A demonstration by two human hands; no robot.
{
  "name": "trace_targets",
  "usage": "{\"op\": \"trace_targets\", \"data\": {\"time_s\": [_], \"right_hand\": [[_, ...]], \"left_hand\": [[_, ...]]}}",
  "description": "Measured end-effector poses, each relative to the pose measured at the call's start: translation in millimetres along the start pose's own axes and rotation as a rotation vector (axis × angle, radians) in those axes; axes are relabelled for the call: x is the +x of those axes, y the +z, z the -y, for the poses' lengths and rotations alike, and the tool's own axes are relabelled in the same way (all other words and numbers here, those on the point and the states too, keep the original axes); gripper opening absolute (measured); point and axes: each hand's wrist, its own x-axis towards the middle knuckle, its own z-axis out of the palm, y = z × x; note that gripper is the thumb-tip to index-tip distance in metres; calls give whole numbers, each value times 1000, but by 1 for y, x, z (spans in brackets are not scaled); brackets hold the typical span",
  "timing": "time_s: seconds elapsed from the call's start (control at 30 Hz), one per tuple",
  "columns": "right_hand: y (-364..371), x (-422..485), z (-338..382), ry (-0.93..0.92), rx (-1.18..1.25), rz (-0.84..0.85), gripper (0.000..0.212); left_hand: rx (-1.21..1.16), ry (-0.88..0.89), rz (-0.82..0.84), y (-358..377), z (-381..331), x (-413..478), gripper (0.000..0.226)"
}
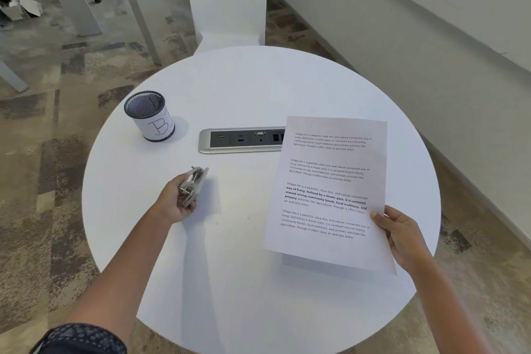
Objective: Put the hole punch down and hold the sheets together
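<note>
My left hand (173,204) grips a small silver metal stapler-like tool (193,185) just above the round white table (230,89), left of centre. My right hand (402,236) pinches the lower right edge of a printed sheet of paper (330,175), thumb on top. The sheet carries several paragraphs of text, one partly bold, and is lifted off the table at its near end, casting a shadow beneath. Its far left corner covers the right end of the power strip.
A black mesh pen cup (149,118) with a white label marked "B" stands at the table's left back. A silver socket panel (241,139) is set in the middle. A white chair (227,0) stands behind the table. A wall runs along the right.
</note>
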Motion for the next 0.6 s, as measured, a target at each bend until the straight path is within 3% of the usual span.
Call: {"op": "trace_targets", "data": {"time_s": [0.17,0.33,0.6], "right_hand": [[0,2,-4,11,-17,3,91],[2,4,-6,21,-6,10,92],[8,9,-7,25,-18,16,93]], "left_hand": [[50,50,-22,-2,-5,0,23],[186,247,-202,-1,-8,1,23],[582,520,-314,-10,-6,7,35]]}}
